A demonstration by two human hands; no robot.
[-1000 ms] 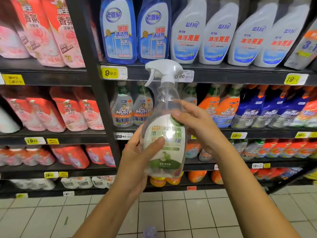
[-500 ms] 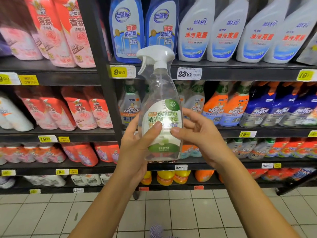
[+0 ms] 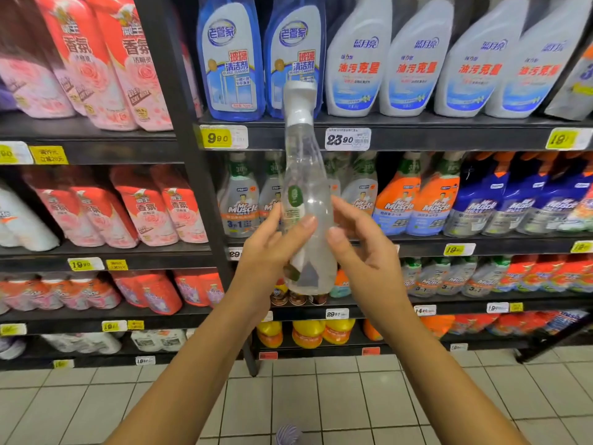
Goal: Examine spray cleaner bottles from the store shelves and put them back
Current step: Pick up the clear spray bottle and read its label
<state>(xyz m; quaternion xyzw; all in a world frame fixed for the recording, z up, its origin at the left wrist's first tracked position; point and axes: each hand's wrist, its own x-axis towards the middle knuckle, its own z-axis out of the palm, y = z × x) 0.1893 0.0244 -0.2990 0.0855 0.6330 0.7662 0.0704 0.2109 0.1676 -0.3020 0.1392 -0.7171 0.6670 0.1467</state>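
A clear spray bottle (image 3: 306, 194) with a white trigger head and a green-and-white label stands upright in the air in front of the shelves. It is turned edge-on, so only a sliver of the label shows. My left hand (image 3: 272, 252) grips its lower body, thumb across the front. My right hand (image 3: 362, 248) touches the bottle's right side with fingers and thumb. The bottle's base hangs above the third shelf.
Black store shelves (image 3: 417, 136) hold rows of cleaners: blue glass-cleaner bottles (image 3: 231, 59), white bottles (image 3: 414, 59), Mr Muscle sprays (image 3: 414, 200). Red refill pouches (image 3: 138, 207) fill the left bay. A black upright post (image 3: 189, 155) divides the bays. Tiled floor (image 3: 321, 396) lies below.
The bottle has been rotated about its upright axis, so its label now faces left and the trigger head shows end-on. Both hands shifted slightly on it.
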